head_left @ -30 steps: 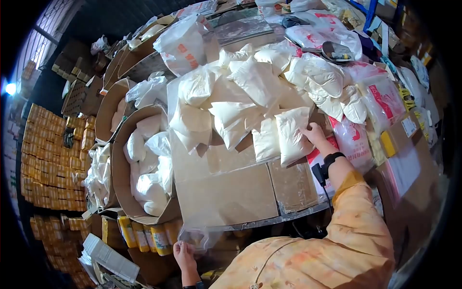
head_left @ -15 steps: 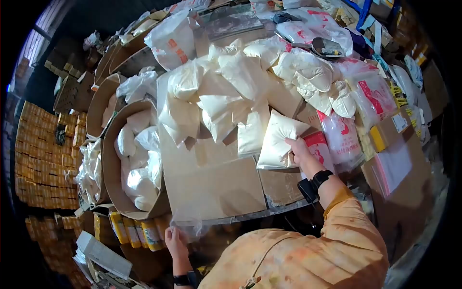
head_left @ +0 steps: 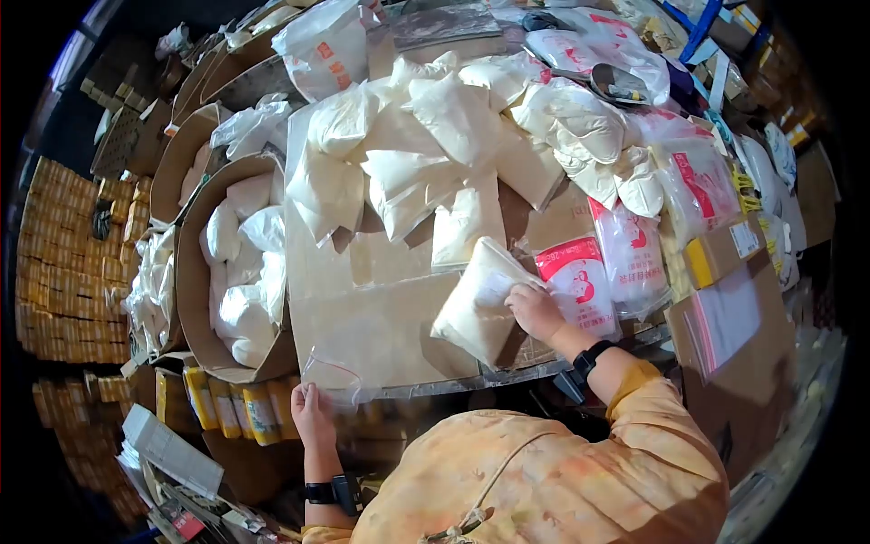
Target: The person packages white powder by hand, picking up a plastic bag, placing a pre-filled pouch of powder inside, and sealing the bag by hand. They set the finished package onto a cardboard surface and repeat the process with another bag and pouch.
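Note:
My right hand grips the side of a plump clear bag of cream-coloured powder, which is tilted over the cardboard near the table's front. Down at the left front edge, my left hand pinches an empty clear zip bag with a thin reddish line. Behind the held bag lies a heap of similar powder bags. One flat powder bag rests on the cardboard just beyond it. Beside my right hand is a red-and-white printed plastic pack.
A cardboard sheet covers the tabletop. At the left stands a round-sided cardboard box holding white bags. A metal scoop lies at the back right. A brown carton and stacked yellow packs flank the table.
My right hand has brought the powder bag left and toward me, off the printed pack, and tilted it. My left hand still pinches the clear zip bag, which now shows more spread out.

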Demonstrator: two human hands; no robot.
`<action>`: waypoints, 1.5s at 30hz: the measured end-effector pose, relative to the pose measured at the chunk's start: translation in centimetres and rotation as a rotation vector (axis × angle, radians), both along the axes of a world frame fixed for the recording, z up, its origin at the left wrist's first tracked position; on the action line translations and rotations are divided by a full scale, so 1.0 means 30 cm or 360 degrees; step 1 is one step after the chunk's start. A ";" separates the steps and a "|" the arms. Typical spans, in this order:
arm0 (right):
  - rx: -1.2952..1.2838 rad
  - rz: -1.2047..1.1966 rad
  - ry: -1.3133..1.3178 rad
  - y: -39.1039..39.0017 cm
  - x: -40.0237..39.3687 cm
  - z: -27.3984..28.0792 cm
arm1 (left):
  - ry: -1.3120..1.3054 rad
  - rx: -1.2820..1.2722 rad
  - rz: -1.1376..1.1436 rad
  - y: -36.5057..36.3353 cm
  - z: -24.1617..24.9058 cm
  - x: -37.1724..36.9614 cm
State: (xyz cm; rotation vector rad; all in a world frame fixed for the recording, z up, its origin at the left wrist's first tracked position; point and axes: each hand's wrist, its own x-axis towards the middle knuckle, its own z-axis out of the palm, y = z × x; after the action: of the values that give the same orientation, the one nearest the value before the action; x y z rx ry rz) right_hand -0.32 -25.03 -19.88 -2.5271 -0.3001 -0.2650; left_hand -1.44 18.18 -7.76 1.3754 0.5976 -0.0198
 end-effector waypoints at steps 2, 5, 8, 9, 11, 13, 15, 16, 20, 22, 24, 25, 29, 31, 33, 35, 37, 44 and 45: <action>0.0261 -0.0348 0.0135 0.018 -0.048 -0.023 | 0.0011 -0.0012 0.0039 0.003 0.003 -0.016; 0.0587 -0.0959 0.1394 0.011 -0.113 -0.120 | 0.0024 -0.0038 0.0060 0.017 -0.012 -0.032; 0.1303 -0.1488 0.1660 0.020 -0.195 -0.198 | 0.0014 -0.0069 0.0066 0.023 -0.020 -0.042; 0.1415 -0.1582 0.1734 0.019 -0.191 -0.206 | 0.0008 -0.0078 0.0066 0.024 -0.022 -0.044; 0.1790 -0.1585 0.1341 0.060 -0.135 -0.130 | -0.0004 -0.0071 0.0103 0.040 -0.052 -0.050; 0.2407 -0.1434 0.1141 0.070 -0.061 -0.134 | 0.0015 -0.0034 0.0110 0.048 -0.073 -0.047; 0.2330 -0.1442 0.1172 0.099 0.009 -0.088 | 0.0070 0.0042 0.0094 0.047 -0.080 -0.035; 0.2298 -0.1438 0.1193 0.124 0.044 -0.052 | 0.0072 0.0081 0.0049 0.046 -0.082 -0.026; 0.1903 -0.1400 0.1278 0.165 0.124 -0.111 | 0.0024 0.0242 -0.0005 0.018 -0.071 0.016; 0.1471 -0.1178 0.1006 0.207 0.145 -0.105 | 0.0016 0.0327 0.0017 0.008 -0.063 0.048; 0.1086 -0.0881 0.0920 0.264 0.123 0.116 | -0.0125 0.0343 0.0004 0.005 -0.065 0.086; 0.1146 -0.0656 0.0843 0.273 0.101 0.191 | -0.0065 0.0392 -0.0028 -0.012 -0.029 0.114; 0.1090 0.0169 0.0809 0.222 0.031 0.478 | -0.0258 0.0613 -0.0137 -0.057 -0.035 0.208; 0.1044 0.0262 0.0981 0.186 0.013 0.564 | -0.0283 0.0750 -0.0209 -0.108 -0.056 0.238; 0.1324 0.0224 0.1140 0.214 -0.011 0.615 | -0.0324 0.0993 -0.0312 -0.147 -0.113 0.268; 0.1315 0.0218 0.0816 0.272 -0.019 0.584 | -0.0280 0.0999 -0.0331 -0.219 -0.107 0.274; 0.1223 -0.0005 0.0990 0.311 -0.031 0.534 | -0.0194 0.0735 -0.0384 -0.308 -0.044 0.264; 0.0884 0.0277 0.1332 0.383 0.066 0.261 | -0.0079 0.0985 -0.0804 -0.403 -0.167 0.202; 0.0820 0.0243 0.1468 0.403 0.097 0.151 | -0.0060 0.1058 -0.0851 -0.386 -0.234 0.198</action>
State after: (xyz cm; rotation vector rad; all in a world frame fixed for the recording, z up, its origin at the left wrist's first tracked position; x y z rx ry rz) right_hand 2.58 -12.93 -15.34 -1.8555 -0.0357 0.7709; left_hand 4.51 6.60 -14.78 2.1477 0.1832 -0.2429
